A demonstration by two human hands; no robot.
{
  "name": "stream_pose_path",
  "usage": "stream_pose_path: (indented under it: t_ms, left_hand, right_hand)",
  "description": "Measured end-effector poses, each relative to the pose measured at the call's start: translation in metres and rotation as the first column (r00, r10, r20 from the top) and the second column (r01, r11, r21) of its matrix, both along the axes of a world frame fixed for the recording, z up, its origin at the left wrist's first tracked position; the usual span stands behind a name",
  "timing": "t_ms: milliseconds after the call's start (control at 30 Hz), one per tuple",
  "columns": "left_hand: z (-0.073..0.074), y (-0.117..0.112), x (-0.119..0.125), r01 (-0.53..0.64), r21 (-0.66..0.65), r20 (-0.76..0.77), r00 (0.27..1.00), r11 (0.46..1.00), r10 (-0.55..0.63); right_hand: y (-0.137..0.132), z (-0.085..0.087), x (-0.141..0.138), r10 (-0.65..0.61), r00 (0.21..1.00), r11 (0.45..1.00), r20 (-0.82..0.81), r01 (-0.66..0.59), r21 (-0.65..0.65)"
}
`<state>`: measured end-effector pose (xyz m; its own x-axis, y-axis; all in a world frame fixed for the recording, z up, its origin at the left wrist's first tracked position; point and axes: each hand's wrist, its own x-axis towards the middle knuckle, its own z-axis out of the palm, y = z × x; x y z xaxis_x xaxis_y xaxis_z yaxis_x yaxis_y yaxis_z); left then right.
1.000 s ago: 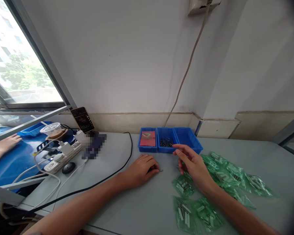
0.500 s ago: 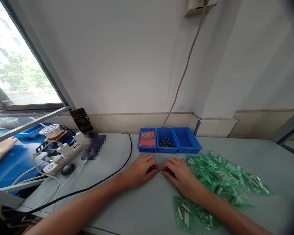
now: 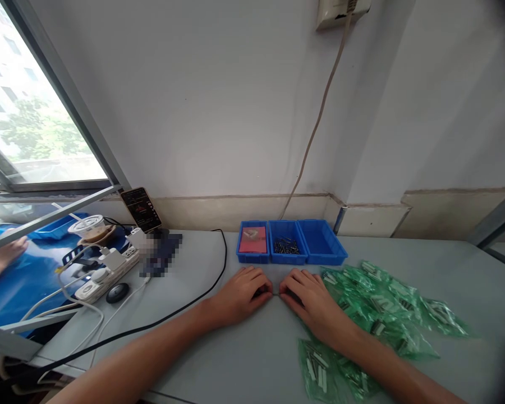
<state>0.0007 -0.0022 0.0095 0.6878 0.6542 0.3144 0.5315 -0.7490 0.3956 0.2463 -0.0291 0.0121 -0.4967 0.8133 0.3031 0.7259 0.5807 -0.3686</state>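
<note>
- Head view: small metal part [image 3: 276,294] bridges the gap between the hands, close over the desk [image 3: 235,365]; resting or raised, cannot tell.
- Left hand [image 3: 244,294], right hand [image 3: 311,303]: thumb and forefinger of each pinch one end.
- Slim fingertip hold; uneven pull could pop it loose, rolling.
- Right forearm beside green bags [image 3: 381,303]; sideways sweep could drag them.

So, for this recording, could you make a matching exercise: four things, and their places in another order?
1. thin metal piece
2. pink card
3. small dark parts
4. green bags

a. in the middle blue bin
b. on both sides of the right forearm
c. between the left hand and right hand
d. in the left blue bin

Pairs: 1-c, 2-d, 3-a, 4-b
</note>
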Motion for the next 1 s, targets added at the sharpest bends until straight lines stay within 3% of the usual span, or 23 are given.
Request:
stream_pose_path:
  t_ms: [133, 433, 733, 1000]
  left_hand:
    - [0.001, 0.000, 0.000, 0.000, -0.008, 0.006, 1.000, 1.000, 0.000]
    - [0.002, -0.001, 0.000, -0.005, 0.017, -0.003, 1.000, 1.000, 0.005]
    - [-0.002, -0.003, 0.001, -0.154, 0.119, -0.070, 0.984, 0.981, 0.163]
    - [0.000, -0.006, 0.003, -0.229, 0.141, -0.083, 0.967, 0.963, 0.242]
  right_hand:
    - [0.000, 0.001, 0.001, -0.033, 0.995, 0.999, -0.092, 0.033, -0.005]
    - [0.002, 0.006, 0.003, -0.206, 0.891, 0.951, -0.404, 0.085, -0.298]
    - [0.005, 0.006, 0.007, -0.300, 0.802, 0.928, -0.517, 0.121, -0.352]
    - [0.000, 0.011, 0.006, -0.339, 0.710, 0.899, -0.618, 0.051, -0.434]
